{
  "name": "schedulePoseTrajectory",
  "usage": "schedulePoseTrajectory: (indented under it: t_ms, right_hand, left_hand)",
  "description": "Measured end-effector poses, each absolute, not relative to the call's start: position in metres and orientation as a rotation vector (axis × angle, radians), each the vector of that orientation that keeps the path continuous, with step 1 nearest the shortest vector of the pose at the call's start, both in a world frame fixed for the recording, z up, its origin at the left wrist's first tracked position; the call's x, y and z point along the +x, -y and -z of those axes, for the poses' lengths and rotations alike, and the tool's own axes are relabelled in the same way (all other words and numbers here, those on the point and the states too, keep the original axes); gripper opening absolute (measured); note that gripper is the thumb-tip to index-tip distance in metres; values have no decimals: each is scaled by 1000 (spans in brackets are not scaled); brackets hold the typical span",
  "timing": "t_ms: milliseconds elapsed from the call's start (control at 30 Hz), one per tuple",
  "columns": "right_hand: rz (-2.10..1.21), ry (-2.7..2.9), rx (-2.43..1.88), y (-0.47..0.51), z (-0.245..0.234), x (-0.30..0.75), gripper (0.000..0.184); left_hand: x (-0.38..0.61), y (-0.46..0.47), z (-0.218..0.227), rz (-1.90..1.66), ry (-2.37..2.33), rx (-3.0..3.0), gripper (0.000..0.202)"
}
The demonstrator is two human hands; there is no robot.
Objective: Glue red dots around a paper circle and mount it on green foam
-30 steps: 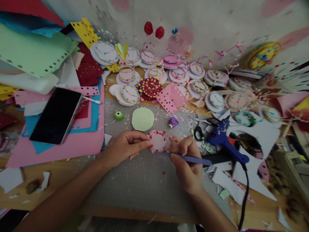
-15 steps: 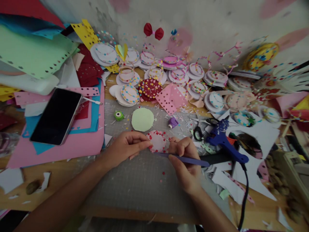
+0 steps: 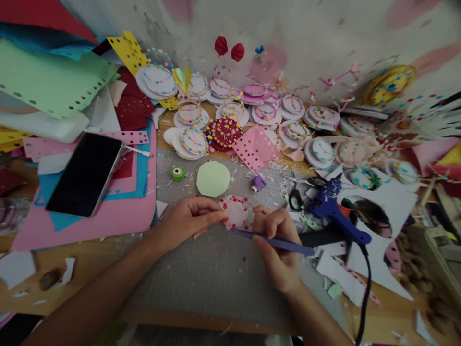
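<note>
Left hand [image 3: 187, 218]: fingers curled in, thumb and forefinger tips pinching the left edge of a pink disc [image 3: 235, 211]. The disc lies flat on the grey mat [image 3: 201, 274] between the two hands, its rim ringed with small red stars. Right hand [image 3: 277, 240]: fingers closed round a slim purple tool [image 3: 284, 244], held low and nearly level. The tool's tip points left and sits just below the disc's lower edge; whether tip and disc touch, cannot tell. A few loose red stars lie scattered on the mat below the tool. Just beyond the pink disc, a plain green disc [image 3: 212, 178] lies flat on the mat, apart from both hands. A small green punch [image 3: 177, 172] sits to its left and a small purple punch [image 3: 258, 182] to its right. Right of the right hand lies a blue glue gun [image 3: 336, 214], its black cord [image 3: 363, 288] running off toward the near edge of the table [image 3: 72, 269]. Black-handled scissors [image 3: 297, 198] rest just beside the gun's nozzle end, among white paper scraps. To the left, a dark phone [image 3: 84, 174] lies face up on stacked pink and blue sheets [image 3: 108, 218]. Farther left is a heap of green, white and yellow punched paper. Along the wall at the back stand many finished round pieces edged with coloured dots. A dark red one [image 3: 224, 130] lies nearest the mat, and a red bow [image 3: 229, 48] is on the wall above.
</note>
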State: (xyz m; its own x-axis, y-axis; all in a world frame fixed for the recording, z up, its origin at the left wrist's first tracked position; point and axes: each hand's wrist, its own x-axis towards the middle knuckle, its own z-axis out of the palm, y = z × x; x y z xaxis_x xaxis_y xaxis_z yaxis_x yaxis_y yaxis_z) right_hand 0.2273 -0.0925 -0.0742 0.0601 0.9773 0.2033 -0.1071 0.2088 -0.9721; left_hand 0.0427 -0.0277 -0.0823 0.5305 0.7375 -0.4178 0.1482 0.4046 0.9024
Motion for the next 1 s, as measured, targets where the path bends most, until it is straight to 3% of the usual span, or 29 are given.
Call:
schedulePoseTrajectory:
  t_ms: [1000]
  right_hand:
    - [-1086,1204,-1020,94,76,230,17]
  left_hand:
    - [42,28,81,-449,-968,1133,26]
